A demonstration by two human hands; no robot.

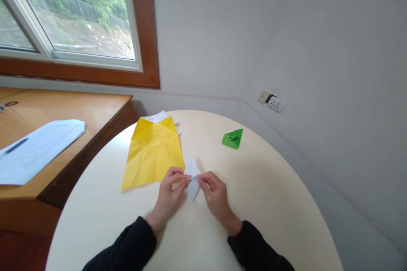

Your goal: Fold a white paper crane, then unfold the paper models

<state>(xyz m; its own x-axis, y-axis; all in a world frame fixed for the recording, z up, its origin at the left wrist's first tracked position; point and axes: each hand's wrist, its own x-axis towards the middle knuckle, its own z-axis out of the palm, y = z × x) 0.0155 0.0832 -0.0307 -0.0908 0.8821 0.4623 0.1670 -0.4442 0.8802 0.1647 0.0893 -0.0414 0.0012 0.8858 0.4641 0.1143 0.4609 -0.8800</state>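
- Grey walls meet behind a round cream table (pixel 273 203); a wood-framed window (pixel 73 17) is up left, a wooden desk (pixel 79 110) with a printed white sheet (pixel 34 148) beside the table.
- Left hand (pixel 170 194) and right hand (pixel 214 194) both pinch a small folded pale-blue paper (pixel 192 178) at its middle, near the table's front centre.
- Just left of it lies a creased yellow paper sheet (pixel 152 152); a folded green paper triangle (pixel 233 139) sits well apart, farther right.

A quiet office or study room: a round cream table (pixel 270 203) in a plain white corner, a wooden desk (pixel 79 110) with printed paper sheets (pixel 38 148), a wood-framed window (pixel 146 29)
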